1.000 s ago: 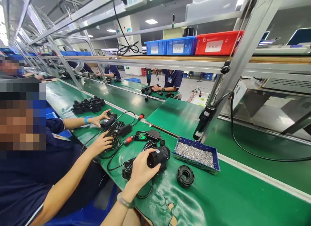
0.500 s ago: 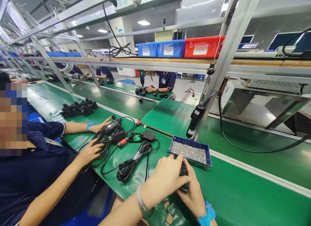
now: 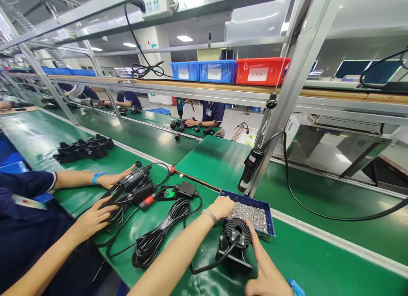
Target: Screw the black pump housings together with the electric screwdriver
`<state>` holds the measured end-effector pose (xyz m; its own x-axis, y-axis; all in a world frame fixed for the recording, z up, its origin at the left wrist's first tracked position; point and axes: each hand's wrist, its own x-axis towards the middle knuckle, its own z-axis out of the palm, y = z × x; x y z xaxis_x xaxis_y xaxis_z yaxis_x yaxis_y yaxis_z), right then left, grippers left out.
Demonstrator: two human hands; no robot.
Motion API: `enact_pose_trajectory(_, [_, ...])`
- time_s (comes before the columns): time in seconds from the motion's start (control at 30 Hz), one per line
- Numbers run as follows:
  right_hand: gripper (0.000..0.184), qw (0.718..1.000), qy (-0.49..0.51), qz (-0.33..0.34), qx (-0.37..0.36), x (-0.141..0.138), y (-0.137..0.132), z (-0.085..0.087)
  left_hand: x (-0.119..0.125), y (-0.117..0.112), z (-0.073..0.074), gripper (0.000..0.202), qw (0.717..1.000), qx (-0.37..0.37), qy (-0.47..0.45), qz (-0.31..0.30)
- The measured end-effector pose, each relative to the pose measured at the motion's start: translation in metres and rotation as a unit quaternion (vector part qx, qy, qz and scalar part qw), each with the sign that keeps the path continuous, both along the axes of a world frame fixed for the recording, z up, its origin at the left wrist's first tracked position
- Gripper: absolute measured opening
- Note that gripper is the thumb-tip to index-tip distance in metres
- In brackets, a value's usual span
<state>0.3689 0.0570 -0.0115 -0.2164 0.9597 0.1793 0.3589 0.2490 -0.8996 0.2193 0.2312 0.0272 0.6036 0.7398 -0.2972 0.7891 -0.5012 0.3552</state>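
My left hand (image 3: 223,206), with a bracelet at the wrist, reaches into the blue bin (image 3: 271,224) of small silvery metal parts (image 3: 250,215). Its fingers are curled down and their tips are hidden among the parts. Just in front of the bin, a round black finned housing (image 3: 237,234) stands on the green bench, with a black cable rising from its top and a flat bracket below. My right hand (image 3: 266,262), wearing a blue wristband, lies along the housing's right side. Its index finger is stretched against the housing and its thumb is spread away.
A corded screwdriver (image 3: 250,170) hangs over the bin. Coiled black cable (image 3: 162,232) lies left of my arm. Further left, a co-worker's hands (image 3: 95,219) touch a black device (image 3: 137,181). Black parts (image 3: 84,147) stand behind. A shelf (image 3: 204,87) carries blue and red boxes.
My left hand has left the housing and moved into the bin. The housing now stands upright with its top showing, and my right hand has opened along its side. The view has shifted slightly.
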Motion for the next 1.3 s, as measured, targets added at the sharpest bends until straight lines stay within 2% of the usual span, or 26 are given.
enact_pose_trajectory(0.03, [0.122,1.000,-0.003,-0.008,0.003,0.009,0.008,0.005,0.004,0.001,-0.002,0.017,1.000,0.002,0.011,-0.004])
enact_pose_trajectory(0.13, [0.076,0.994,-0.087,-0.061,-0.024,0.031,0.047,0.020,0.006,0.003,-0.002,0.016,1.000,0.013,0.011,-0.005])
enact_pose_trajectory(0.23, [0.039,0.978,-0.193,-0.045,-0.060,0.039,0.095,0.021,-0.002,0.000,0.001,0.008,0.999,0.034,-0.036,0.011])
enact_pose_trajectory(0.33, [0.033,0.957,-0.267,-0.015,-0.108,0.036,0.126,0.008,-0.010,-0.008,0.008,0.012,0.991,0.053,-0.114,0.041])
enact_pose_trajectory(0.43, [0.034,0.938,-0.312,0.009,-0.152,0.035,0.134,-0.003,-0.022,-0.026,0.016,0.016,0.973,0.061,-0.202,0.096])
enact_pose_trajectory(0.5, [0.028,0.925,-0.339,0.021,-0.168,0.037,0.133,-0.006,-0.033,-0.042,0.020,0.018,0.957,0.056,-0.249,0.140])
enact_pose_trajectory(0.57, [0.022,0.914,-0.364,0.029,-0.175,0.040,0.130,-0.006,-0.048,-0.061,0.024,0.014,0.934,0.014,-0.311,0.174])
enact_pose_trajectory(0.6, [0.020,0.911,-0.372,0.034,-0.177,0.041,0.130,-0.005,-0.056,-0.070,0.026,0.010,0.914,-0.031,-0.358,0.187])
enact_pose_trajectory(0.67, [0.020,0.907,-0.377,0.048,-0.182,0.042,0.129,-0.004,-0.070,-0.088,0.029,0.012,0.852,-0.141,-0.460,0.207])
enact_pose_trajectory(0.7, [0.020,0.907,-0.375,0.055,-0.184,0.042,0.129,-0.003,-0.077,-0.096,0.030,0.014,0.819,-0.183,-0.501,0.214])
enact_pose_trajectory(0.73, [0.022,0.907,-0.373,0.058,-0.185,0.042,0.130,-0.003,-0.082,-0.103,0.031,0.013,0.798,-0.202,-0.526,0.215])
enact_pose_trajectory(0.77, [0.023,0.909,-0.369,0.056,-0.183,0.043,0.130,-0.002,-0.086,-0.109,0.032,0.010,0.797,-0.190,-0.533,0.210])
enact_pose_trajectory(0.8, [0.024,0.913,-0.364,0.047,-0.177,0.043,0.130,-0.001,-0.089,-0.115,0.032,0.007,0.808,-0.158,-0.531,0.200])
enact_pose_trajectory(0.87, [0.024,0.926,-0.343,0.012,-0.157,0.045,0.127,0.003,-0.094,-0.122,0.030,0.010,0.838,-0.055,-0.518,0.160])
enact_pose_trajectory(0.93, [0.021,0.944,-0.301,-0.033,-0.131,0.047,0.120,0.008,-0.095,-0.123,0.026,0.013,0.856,0.059,-0.504,0.099])
enact_pose_trajectory(1.03, [0.020,0.969,-0.209,-0.088,-0.097,0.049,0.100,0.020,-0.094,-0.119,0.021,0.010,0.845,0.183,-0.503,-0.010])
enact_pose_trajectory(1.1, [0.028,0.980,-0.145,-0.109,-0.080,0.048,0.081,0.029,-0.091,-0.115,0.019,0.009,0.832,0.219,-0.507,-0.054])
enact_pose_trajectory(1.2, [0.042,0.985,-0.078,-0.145,-0.056,0.044,0.050,0.043,-0.086,-0.111,0.021,0.013,0.830,0.235,-0.501,-0.074])
enact_pose_trajectory(1.3, [0.039,0.981,-0.051,-0.187,-0.016,0.040,0.022,0.054,-0.083,-0.108,0.022,0.017,0.832,0.238,-0.495,-0.074])
